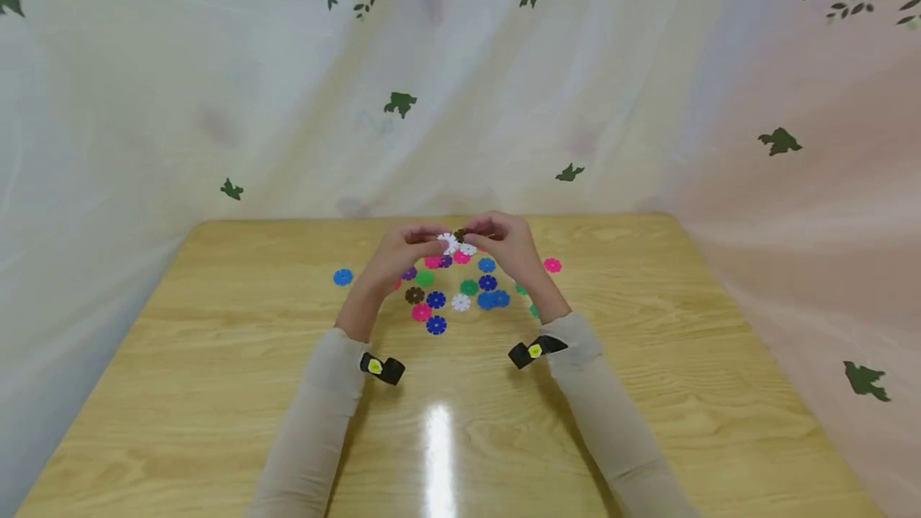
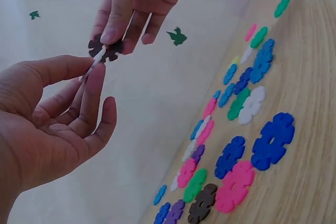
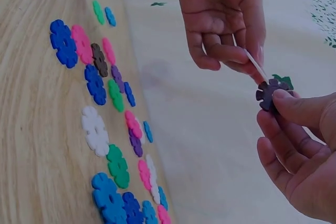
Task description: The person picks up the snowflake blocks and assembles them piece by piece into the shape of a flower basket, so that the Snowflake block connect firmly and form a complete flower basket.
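Observation:
Above the far part of the table my left hand (image 1: 406, 253) pinches a white snowflake disc (image 2: 94, 64) between thumb and fingertips. My right hand (image 1: 507, 242) pinches a brown snowflake disc (image 3: 268, 96), its thumb flat on the face. The two notched discs meet edge to edge, the white one standing crosswise to the brown one, right at its notches. In the left wrist view the right hand (image 2: 142, 3) comes in from the top, and in the right wrist view the left hand (image 3: 223, 17) does.
Several loose snowflake discs lie scattered on the wooden table (image 1: 216, 390) under the hands, among them a dark blue disc (image 1: 436, 325), a white disc (image 1: 460, 302) and a pink disc (image 1: 552, 264). A printed cloth (image 1: 468, 126) hangs behind the table's far edge.

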Action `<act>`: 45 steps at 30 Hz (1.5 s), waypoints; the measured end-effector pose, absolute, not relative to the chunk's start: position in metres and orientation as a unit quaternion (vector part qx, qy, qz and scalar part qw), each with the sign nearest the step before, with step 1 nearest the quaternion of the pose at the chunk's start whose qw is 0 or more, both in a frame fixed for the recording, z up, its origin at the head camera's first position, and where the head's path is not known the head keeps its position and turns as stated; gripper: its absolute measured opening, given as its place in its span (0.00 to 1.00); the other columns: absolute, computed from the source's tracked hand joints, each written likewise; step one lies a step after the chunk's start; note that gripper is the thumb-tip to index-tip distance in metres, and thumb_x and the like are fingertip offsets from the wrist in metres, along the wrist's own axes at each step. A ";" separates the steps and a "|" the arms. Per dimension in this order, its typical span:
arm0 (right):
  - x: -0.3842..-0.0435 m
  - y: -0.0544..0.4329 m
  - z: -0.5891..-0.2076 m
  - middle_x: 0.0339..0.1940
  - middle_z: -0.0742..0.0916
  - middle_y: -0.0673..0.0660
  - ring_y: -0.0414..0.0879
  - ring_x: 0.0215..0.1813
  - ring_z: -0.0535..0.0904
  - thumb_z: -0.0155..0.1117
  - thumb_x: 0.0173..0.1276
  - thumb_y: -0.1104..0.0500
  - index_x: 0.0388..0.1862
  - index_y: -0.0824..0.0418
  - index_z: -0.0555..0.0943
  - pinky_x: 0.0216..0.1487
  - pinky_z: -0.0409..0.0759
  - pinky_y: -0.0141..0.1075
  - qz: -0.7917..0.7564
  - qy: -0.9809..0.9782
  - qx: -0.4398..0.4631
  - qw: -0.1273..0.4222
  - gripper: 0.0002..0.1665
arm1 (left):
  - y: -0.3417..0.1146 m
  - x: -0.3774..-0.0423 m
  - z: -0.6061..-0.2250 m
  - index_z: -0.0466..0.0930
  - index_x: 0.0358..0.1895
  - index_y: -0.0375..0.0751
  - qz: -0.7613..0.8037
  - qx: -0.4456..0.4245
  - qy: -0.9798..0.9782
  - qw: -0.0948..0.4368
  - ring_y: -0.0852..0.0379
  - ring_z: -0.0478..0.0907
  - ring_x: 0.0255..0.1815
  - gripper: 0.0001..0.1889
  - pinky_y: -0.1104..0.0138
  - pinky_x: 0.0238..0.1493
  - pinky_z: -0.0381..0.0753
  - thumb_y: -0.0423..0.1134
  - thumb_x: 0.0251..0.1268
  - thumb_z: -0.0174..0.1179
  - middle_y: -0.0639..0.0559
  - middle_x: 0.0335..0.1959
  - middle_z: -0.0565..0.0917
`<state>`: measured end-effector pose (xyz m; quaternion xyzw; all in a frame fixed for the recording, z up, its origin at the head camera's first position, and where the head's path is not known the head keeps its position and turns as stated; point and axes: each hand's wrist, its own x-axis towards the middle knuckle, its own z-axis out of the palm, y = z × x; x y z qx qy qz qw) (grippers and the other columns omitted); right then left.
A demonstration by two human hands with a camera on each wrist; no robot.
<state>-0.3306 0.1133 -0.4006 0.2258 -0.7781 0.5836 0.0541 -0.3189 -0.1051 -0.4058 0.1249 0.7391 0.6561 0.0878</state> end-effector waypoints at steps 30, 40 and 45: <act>-0.300 0.092 -0.378 0.36 0.86 0.73 0.45 0.36 0.82 0.65 0.68 0.75 0.35 0.76 0.83 0.38 0.81 0.23 0.594 -0.765 0.196 0.156 0.02 | -0.092 -0.317 -0.401 0.79 0.56 0.24 0.699 0.095 0.703 0.093 0.59 0.83 0.38 0.13 0.68 0.47 0.86 0.28 0.73 0.59 0.56 0.34 0.84; -0.298 0.091 -0.386 0.34 0.86 0.73 0.46 0.34 0.81 0.66 0.65 0.77 0.32 0.77 0.84 0.36 0.80 0.24 0.585 -0.771 0.209 0.140 0.02 | -0.089 -0.313 -0.400 0.82 0.51 0.27 0.645 0.080 0.756 0.076 0.44 0.84 0.41 0.10 0.65 0.42 0.85 0.28 0.70 0.61 0.50 0.33 0.85; -0.319 0.100 -0.403 0.41 0.89 0.68 0.56 0.41 0.87 0.67 0.68 0.72 0.41 0.72 0.86 0.43 0.87 0.35 0.552 -0.799 0.231 0.061 0.04 | -0.103 -0.313 -0.398 0.82 0.55 0.31 0.601 0.096 0.788 0.095 0.45 0.83 0.42 0.13 0.56 0.48 0.84 0.32 0.72 0.61 0.42 0.40 0.87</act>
